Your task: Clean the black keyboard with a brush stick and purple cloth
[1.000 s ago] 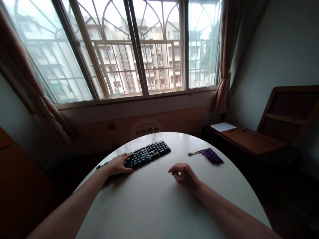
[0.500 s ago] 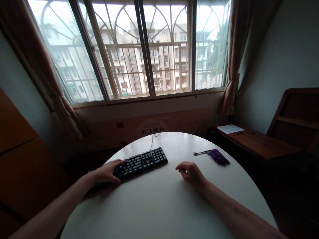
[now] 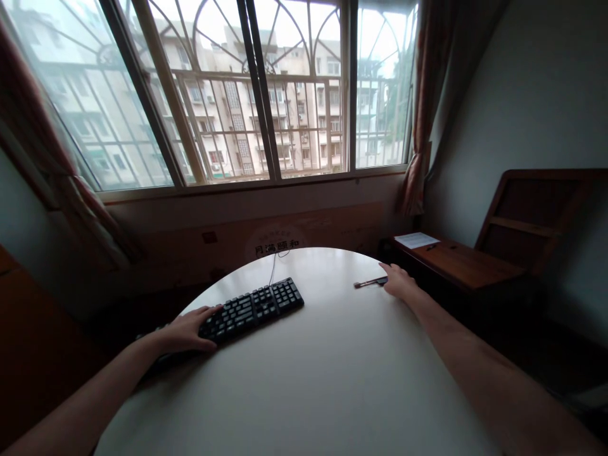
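My left hand (image 3: 190, 329) lies across the left part of a black keyboard (image 3: 254, 311), its fingers over the keys and its thumb along the near edge. My right hand (image 3: 399, 280) is stretched to the table's far right, palm down, with fingers extended. Right beside its fingertips lies a thin brush (image 3: 368, 283) with a brownish tip, its dark end partly under the hand. The purple cloth seen there earlier is hidden behind my right hand.
The round white table (image 3: 332, 367) holds the keyboard, whose thin cable (image 3: 272, 269) runs over the far edge. To the right stands a low wooden bench (image 3: 470, 263) with a paper sheet (image 3: 417, 240) on it. A barred window (image 3: 266, 95) fills the far wall.
My right hand has moved from mid-table away to the right, over the purple cloth, its fingers unbending. My left hand stays on the keyboard. The view has turned slightly right.
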`<act>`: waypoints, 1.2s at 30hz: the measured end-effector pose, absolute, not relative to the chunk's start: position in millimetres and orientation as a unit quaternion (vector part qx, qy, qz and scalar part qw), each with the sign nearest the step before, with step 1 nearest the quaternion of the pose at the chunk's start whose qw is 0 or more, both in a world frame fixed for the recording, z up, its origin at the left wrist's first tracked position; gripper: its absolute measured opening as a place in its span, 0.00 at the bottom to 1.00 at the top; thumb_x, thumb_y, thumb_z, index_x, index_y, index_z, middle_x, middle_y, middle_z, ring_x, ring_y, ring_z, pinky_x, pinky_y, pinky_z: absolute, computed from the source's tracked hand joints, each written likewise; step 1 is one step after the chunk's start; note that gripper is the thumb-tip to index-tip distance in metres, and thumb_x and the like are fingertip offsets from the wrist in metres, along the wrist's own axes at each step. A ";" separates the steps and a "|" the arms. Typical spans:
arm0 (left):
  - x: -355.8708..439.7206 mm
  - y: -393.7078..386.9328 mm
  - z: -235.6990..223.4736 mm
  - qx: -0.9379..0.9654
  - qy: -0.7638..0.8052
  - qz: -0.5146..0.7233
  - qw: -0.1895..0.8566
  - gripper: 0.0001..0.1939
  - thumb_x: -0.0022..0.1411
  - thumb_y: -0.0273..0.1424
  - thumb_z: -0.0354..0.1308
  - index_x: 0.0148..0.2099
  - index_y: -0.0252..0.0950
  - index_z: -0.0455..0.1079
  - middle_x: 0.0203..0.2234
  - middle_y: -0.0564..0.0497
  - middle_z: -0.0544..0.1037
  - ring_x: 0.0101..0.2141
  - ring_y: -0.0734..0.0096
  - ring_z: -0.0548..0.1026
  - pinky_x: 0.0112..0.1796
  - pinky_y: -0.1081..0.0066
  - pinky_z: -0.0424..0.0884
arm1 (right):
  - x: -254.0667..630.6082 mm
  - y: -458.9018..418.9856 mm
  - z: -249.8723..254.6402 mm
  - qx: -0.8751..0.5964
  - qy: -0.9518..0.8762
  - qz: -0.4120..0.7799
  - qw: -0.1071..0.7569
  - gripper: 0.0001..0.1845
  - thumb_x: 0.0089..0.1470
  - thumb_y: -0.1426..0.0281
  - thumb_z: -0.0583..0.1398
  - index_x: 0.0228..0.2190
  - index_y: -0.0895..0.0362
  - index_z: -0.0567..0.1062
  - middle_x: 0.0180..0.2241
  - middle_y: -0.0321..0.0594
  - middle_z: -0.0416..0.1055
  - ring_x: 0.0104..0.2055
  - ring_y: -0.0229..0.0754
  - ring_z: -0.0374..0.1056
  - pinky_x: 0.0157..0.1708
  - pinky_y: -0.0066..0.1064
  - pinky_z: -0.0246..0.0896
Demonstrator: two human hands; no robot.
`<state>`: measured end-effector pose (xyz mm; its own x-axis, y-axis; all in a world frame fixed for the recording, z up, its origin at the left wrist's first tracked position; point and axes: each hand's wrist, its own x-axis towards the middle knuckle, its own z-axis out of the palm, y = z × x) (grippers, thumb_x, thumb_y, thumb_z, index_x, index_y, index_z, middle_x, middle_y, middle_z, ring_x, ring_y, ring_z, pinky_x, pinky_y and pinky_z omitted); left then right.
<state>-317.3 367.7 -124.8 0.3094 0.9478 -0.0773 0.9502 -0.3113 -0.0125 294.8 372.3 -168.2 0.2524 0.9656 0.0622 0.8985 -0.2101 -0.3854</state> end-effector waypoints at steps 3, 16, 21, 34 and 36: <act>-321.7 372.3 -131.4 0.808 0.587 -0.033 0.039 0.56 0.38 0.54 0.66 0.68 0.40 0.56 0.61 0.40 0.64 0.59 0.42 0.64 0.58 0.56 0.61 | 312.0 382.3 -168.1 -0.735 -0.655 0.112 0.137 0.44 0.42 0.78 0.59 0.62 0.48 0.63 0.62 0.44 0.54 0.63 0.53 0.54 0.59 0.42 0.56; -307.0 350.0 -129.4 0.780 0.625 -0.025 0.028 0.54 0.44 0.57 0.62 0.69 0.38 0.53 0.65 0.36 0.55 0.64 0.42 0.55 0.62 0.51 0.50 | 305.6 351.2 -176.6 -0.597 -0.788 0.073 0.132 0.24 0.49 0.77 0.55 0.49 0.58 0.77 0.44 0.45 0.69 0.47 0.40 0.64 0.50 0.24 0.55; -296.0 337.3 -130.1 0.772 0.635 -0.028 0.023 0.54 0.47 0.56 0.62 0.70 0.39 0.49 0.67 0.35 0.49 0.66 0.42 0.49 0.62 0.46 0.45 | 244.0 291.0 -174.8 -0.510 -0.847 0.067 0.132 0.21 0.47 0.76 0.56 0.45 0.57 0.75 0.40 0.43 0.69 0.42 0.38 0.64 0.43 0.25 0.55; -252.9 314.1 -129.4 0.723 0.686 0.068 -0.039 0.35 0.66 0.51 0.39 0.69 0.39 0.52 0.67 0.38 0.50 0.66 0.48 0.47 0.61 0.41 0.44 | 119.9 146.9 -215.4 -0.165 -0.949 -0.134 0.231 0.13 0.60 0.59 0.59 0.46 0.45 0.69 0.26 0.34 0.62 0.27 0.35 0.54 0.30 0.27 0.46; -286.7 316.9 -123.4 0.645 0.756 0.098 -0.050 0.37 0.64 0.51 0.41 0.68 0.36 0.54 0.66 0.36 0.53 0.65 0.44 0.50 0.59 0.40 0.49 | 124.1 142.3 -213.9 -0.166 -0.940 -0.150 0.257 0.12 0.61 0.60 0.58 0.46 0.46 0.69 0.26 0.35 0.63 0.27 0.35 0.56 0.33 0.28 0.52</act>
<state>-286.7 316.9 -123.4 -0.1618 0.9659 0.2021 0.9855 0.1474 0.0845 124.1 142.3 -213.9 -0.8130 0.2356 0.5325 0.3900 0.8994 0.1974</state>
